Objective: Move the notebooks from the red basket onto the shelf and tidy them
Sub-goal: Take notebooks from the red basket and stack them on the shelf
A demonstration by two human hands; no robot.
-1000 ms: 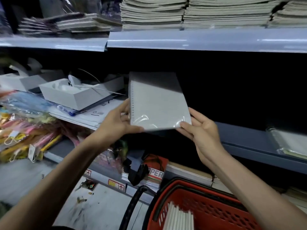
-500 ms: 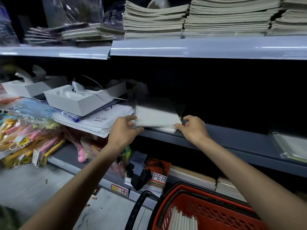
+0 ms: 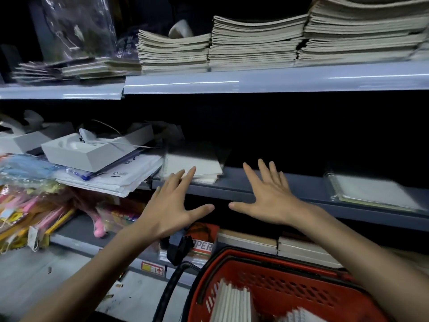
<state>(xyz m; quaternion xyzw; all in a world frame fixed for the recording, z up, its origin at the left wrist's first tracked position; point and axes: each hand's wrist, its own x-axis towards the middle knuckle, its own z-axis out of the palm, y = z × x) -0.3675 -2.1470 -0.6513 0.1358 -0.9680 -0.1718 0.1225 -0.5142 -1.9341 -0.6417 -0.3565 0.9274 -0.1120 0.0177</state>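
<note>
Our left hand [image 3: 171, 205] and right hand [image 3: 267, 198] hovered, fingers [image 3: 190, 173] spread and empty, notebook [image 3: 192, 167] lying on the shelf [image 3: 255, 185] just ahead (red basket [image 3: 290, 296] next, we reckoned).

The red pack [image 3: 204, 239] reads "PER" (start hidden); a shelf-edge sticker [image 3: 153, 267] bears an arrow.

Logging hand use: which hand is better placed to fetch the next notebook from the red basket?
Probably right hand: open, its forearm crosses above the red basket; left hand lies further left, by the shelved notebook.

White notebook [image 3: 193, 165] flat on grey shelf [image 3: 267, 185]
</note>
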